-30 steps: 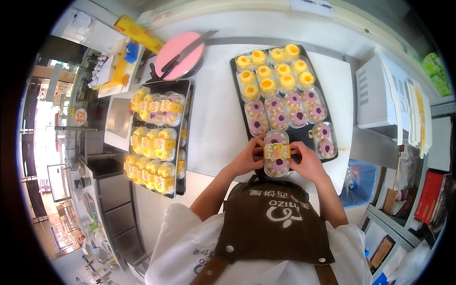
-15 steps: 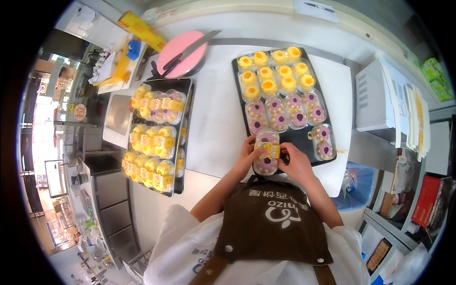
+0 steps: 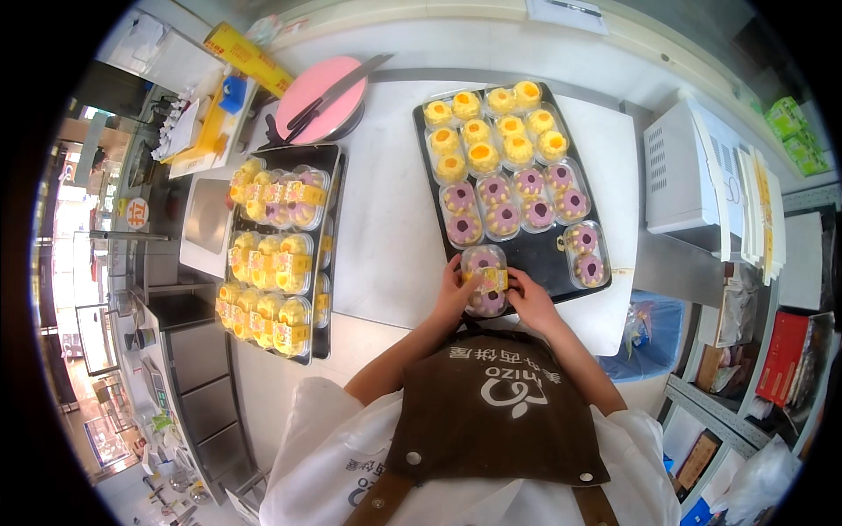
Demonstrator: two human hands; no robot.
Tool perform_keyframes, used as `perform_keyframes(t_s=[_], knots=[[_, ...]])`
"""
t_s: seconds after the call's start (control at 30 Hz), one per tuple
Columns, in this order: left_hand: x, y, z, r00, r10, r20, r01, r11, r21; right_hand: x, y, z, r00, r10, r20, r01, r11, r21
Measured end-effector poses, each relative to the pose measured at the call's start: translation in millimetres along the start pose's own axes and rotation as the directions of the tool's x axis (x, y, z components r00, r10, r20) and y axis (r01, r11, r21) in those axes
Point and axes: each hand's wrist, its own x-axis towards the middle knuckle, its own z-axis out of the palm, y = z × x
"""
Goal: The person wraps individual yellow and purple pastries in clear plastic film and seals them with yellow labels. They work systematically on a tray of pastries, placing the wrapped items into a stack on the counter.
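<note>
Close in front of my apron, a clear plastic box of purple-topped pastries point(image 3: 484, 259) is held at the front edge of the black tray point(image 3: 545, 250). A yellow printed label band point(image 3: 493, 280) lies across its middle. My left hand point(image 3: 454, 292) grips the box's left side, its thumb over the top by the band. On the other side, my right hand point(image 3: 529, 300) has its fingers closed at the right edge, where the band comes down. The fingers' undersides are hidden. Beyond them on the tray sit boxes of purple pastries point(image 3: 503, 216) and yellow pastries point(image 3: 482, 156).
To the left, another black tray point(image 3: 330, 167) carries banded boxes of yellow pastries point(image 3: 282, 264). Behind it, a long knife point(image 3: 351, 81) lies on a pink round turntable point(image 3: 338, 101). A white appliance point(image 3: 688, 167) stands at the right, above a blue-lined bin point(image 3: 653, 337).
The whole view has shifted slightly. Both hands stay on the same box, and the right fingers now lie closer against its right edge, by the band.
</note>
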Motion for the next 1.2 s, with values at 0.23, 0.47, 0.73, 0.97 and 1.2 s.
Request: perform_keyframes(t_s=[0.23, 0.47, 0.73, 0.97, 1.2], knots=[[13, -24, -9, 1.000, 0.008, -0.005, -0.008, 0.998, 0.068, 10, 18, 7, 0.999, -0.054, -0.002, 0.054, 0.984, 0.171], [-21, 31, 13, 0.971, -0.208, 0.121, 0.213, 0.977, -0.024, 6, -1, 5, 0.999, -0.036, -0.011, 0.035, 0.999, -0.011], [-43, 50, 16, 0.947, -0.307, 0.088, 0.304, 0.951, 0.053, 13, -3, -6, 0.998, -0.057, -0.029, 0.056, 0.998, -0.025], [-39, 49, 11, 0.943, -0.308, 0.124, 0.298, 0.950, 0.092, 7, -7, -9, 1.000, 0.005, -0.015, -0.006, 0.995, -0.097], [-38, 47, 22, 0.946, -0.308, 0.102, 0.286, 0.940, 0.189, 0, 4, -17, 0.999, -0.038, -0.032, 0.037, 0.999, -0.037]])
